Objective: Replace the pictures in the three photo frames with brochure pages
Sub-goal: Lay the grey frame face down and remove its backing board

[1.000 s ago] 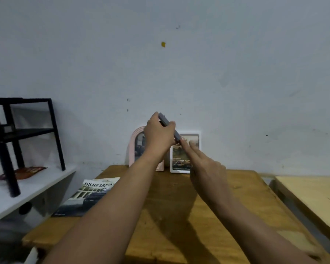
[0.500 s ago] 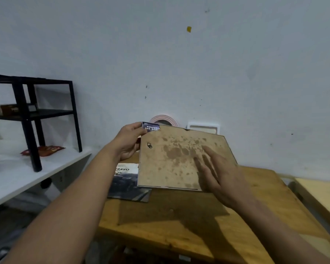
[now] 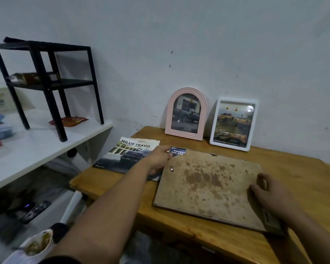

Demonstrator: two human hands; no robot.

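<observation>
1. Head view, the change: a second ago both hands held the large photo frame [image 3: 208,185] up on edge in front of the wall; half a second ago it was tilted back-side up above the table; now it lies face down on the wooden table [image 3: 303,172], its stained backing board uppermost
2. What that means, as I judge it: the frame is set down for opening, so the backing is the next thing to come off; the pink arched frame [image 3: 186,113] and the white frame [image 3: 233,123], both leaning on the wall, already seem to hold truck pictures
3. Left hand [image 3: 159,159]: fingers curled round the frame's far left corner, beside a blue page corner [image 3: 177,151] that sticks out from under the backing
4. Right hand [image 3: 269,197]: resting on the frame's near right part, fingers bent; whether it grips the edge I cannot tell
5. The Hilux Travo brochure [image 3: 126,155] lies just left of the frame, partly under the left wrist
</observation>
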